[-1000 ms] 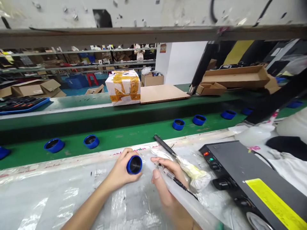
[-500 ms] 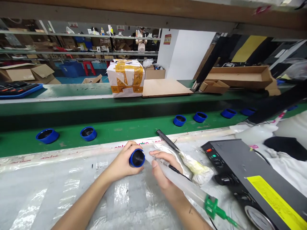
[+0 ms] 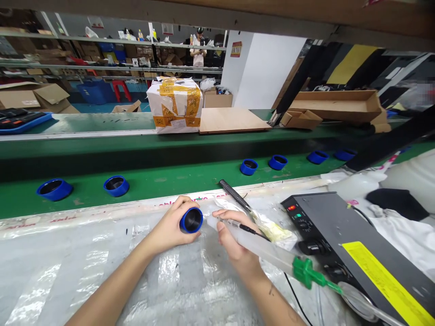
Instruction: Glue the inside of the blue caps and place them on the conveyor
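My left hand point(image 3: 175, 224) is wrapped round a blue ring-shaped cup with a black inside point(image 3: 191, 220), its mouth tilted towards me. In my right hand point(image 3: 238, 240) is a translucent glue-dispensing syringe point(image 3: 268, 253) with a green cap and an air tube at its rear. A black cable with a small clear switch point(image 3: 234, 222) lies along the barrel under my fingers. The syringe's front end points at the cup, a small gap apart; its tip is hard to make out. Both hands are above the plastic-covered bench point(image 3: 142, 280).
Several similar blue cups point(image 3: 249, 167) stand along the green belt point(image 3: 170, 183). To the right is a dark dispenser box point(image 3: 360, 244) with lit red and green indicators. A black-handled tool point(image 3: 234, 194) and crumpled tissue point(image 3: 275, 228) lie behind my right hand. A person stands far back.
The whole view has shifted a little. My right hand has turned the syringe slightly, bringing its green rear end and tube further right. The left hand still holds the cup.
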A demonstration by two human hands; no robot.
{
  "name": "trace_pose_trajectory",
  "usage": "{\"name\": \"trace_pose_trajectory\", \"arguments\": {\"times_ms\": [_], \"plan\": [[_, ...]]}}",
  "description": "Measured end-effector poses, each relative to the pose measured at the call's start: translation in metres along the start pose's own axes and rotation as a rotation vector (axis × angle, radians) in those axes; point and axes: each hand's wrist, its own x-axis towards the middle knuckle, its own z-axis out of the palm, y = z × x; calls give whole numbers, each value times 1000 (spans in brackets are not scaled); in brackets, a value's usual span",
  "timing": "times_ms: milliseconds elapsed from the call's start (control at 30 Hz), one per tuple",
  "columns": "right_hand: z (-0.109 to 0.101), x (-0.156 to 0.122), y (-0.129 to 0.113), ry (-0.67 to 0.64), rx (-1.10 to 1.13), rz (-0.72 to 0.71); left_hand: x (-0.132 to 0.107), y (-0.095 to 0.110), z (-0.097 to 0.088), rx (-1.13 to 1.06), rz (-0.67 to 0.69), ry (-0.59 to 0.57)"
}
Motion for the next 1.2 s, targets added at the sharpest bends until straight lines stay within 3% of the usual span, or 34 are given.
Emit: {"name": "trace_pose_trajectory", "arguments": {"times_ms": [600,1200], "plan": [[-6,0,-2,-131,67,-10,-1,3,1,-41,-21,-7],[0,1,-13,-176,140,-17,0,2,2,-77,-9,-21]]}}
